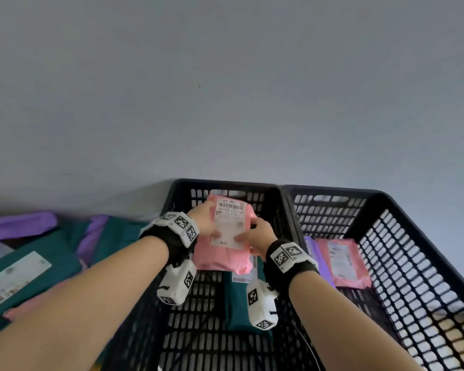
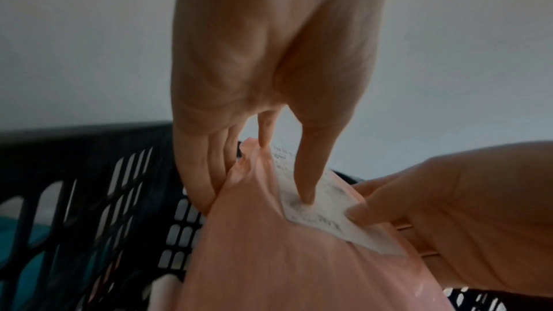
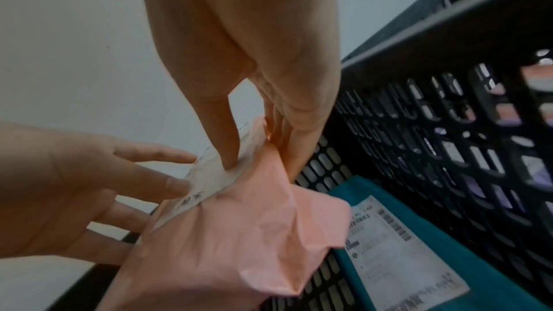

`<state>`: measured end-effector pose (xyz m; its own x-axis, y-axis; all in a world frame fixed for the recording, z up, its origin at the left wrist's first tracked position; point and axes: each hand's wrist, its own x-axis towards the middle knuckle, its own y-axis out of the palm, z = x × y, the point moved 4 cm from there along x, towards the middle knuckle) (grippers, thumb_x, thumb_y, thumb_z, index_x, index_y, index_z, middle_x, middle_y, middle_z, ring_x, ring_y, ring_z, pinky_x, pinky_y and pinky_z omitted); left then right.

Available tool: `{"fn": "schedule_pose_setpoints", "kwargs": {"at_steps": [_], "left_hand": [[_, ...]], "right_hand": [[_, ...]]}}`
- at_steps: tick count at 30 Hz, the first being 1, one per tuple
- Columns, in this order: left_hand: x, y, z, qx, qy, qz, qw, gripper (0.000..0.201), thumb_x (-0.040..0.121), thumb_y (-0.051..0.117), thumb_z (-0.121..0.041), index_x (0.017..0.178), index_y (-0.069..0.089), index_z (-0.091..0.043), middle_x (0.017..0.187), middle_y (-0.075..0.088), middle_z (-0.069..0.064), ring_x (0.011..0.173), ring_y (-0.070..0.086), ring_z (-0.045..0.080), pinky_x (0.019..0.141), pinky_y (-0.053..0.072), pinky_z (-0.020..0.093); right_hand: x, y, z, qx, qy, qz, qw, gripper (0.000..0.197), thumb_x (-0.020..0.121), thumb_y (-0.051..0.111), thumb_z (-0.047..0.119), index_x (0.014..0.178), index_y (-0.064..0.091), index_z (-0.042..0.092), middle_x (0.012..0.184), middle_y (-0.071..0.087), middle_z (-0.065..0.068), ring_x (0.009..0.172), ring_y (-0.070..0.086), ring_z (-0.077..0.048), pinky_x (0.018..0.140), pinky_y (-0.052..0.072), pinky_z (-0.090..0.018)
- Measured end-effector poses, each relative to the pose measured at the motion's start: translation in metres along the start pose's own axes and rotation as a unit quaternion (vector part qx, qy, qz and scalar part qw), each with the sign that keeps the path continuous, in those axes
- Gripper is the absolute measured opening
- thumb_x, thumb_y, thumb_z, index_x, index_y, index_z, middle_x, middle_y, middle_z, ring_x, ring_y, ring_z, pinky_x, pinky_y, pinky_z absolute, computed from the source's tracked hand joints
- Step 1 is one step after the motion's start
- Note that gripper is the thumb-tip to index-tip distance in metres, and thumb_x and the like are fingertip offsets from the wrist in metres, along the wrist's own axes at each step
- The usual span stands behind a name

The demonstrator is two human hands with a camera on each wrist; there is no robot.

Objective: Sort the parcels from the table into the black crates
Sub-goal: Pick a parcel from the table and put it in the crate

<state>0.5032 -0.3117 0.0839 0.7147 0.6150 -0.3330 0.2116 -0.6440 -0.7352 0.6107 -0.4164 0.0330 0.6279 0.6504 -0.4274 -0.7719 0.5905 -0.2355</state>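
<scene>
While held above the left crate (image 1: 275, 207), gripped the pink parcel (image 1: 223, 253) from both sides: left hand (image 1: 208, 223) and right hand (image 1: 255, 232) with thumbs on its label, fingers (image 2: 209, 174) curled beneath. Long axis pointing away toward the wall, a teal parcel (image 1: 239, 306) directly below; both hands equally near.
</scene>
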Motion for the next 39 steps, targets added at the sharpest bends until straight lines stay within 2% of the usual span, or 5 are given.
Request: {"fn": "schedule_pose_setpoints", "kwargs": {"at_steps": [11, 23, 27, 33, 39], "left_hand": [[0.083, 0.067, 0.069, 0.003, -0.096, 0.039, 0.995, 0.081, 0.064, 0.08, -0.008, 0.133, 0.04, -0.022, 0.114, 0.063, 0.001, 0.106, 0.061, 0.02, 0.092, 0.051, 0.035], [0.132, 0.102, 0.129, -0.031, -0.208, 0.06, 0.976, 0.103, 0.065, 0.083, -0.014, 0.148, 0.023, -0.028, 0.134, 0.046, 0.008, 0.121, 0.05, 0.026, 0.102, 0.044, 0.036], [0.14, 0.111, 0.141, -0.04, -0.218, 0.053, 0.974, 0.1, 0.068, 0.08, -0.008, 0.147, 0.023, -0.031, 0.133, 0.035, 0.011, 0.119, 0.048, 0.03, 0.101, 0.046, 0.039], [0.146, 0.114, 0.158, -0.044, -0.224, 0.032, 0.973, 0.097, 0.07, 0.076, -0.005, 0.147, 0.023, -0.035, 0.127, 0.035, 0.008, 0.113, 0.051, 0.028, 0.095, 0.05, 0.037], [0.144, 0.134, 0.164, -0.003, -0.127, 0.08, 0.989, 0.086, 0.077, 0.07, -0.013, 0.147, 0.024, -0.031, 0.154, 0.016, 0.003, 0.133, 0.038, 0.024, 0.108, 0.037, 0.028]], "right_hand": [[0.086, 0.036, -0.061, -0.141, 0.075, 0.06, 0.985, 0.072, 0.076, 0.07, -0.003, 0.138, 0.036, 0.007, 0.124, 0.056, -0.009, 0.117, 0.054, -0.026, 0.096, 0.049, -0.036], [0.13, 0.076, -0.098, -0.212, 0.078, 0.133, 0.965, 0.08, 0.077, 0.068, -0.002, 0.142, 0.022, 0.007, 0.126, 0.054, -0.007, 0.119, 0.052, -0.023, 0.094, 0.048, -0.029], [0.136, 0.09, -0.101, -0.222, 0.061, 0.165, 0.959, 0.095, 0.075, 0.071, 0.005, 0.147, 0.009, 0.013, 0.127, 0.052, -0.001, 0.118, 0.054, -0.019, 0.101, 0.046, -0.035], [0.151, 0.109, -0.114, -0.198, 0.04, 0.161, 0.966, 0.084, 0.076, 0.072, 0.013, 0.143, 0.022, 0.023, 0.11, 0.054, 0.007, 0.102, 0.063, -0.017, 0.081, 0.058, -0.037], [0.149, 0.093, -0.115, -0.224, 0.057, 0.055, 0.971, 0.076, 0.083, 0.058, 0.0, 0.145, 0.015, 0.012, 0.112, 0.063, -0.011, 0.102, 0.064, -0.025, 0.08, 0.053, -0.028]]}}
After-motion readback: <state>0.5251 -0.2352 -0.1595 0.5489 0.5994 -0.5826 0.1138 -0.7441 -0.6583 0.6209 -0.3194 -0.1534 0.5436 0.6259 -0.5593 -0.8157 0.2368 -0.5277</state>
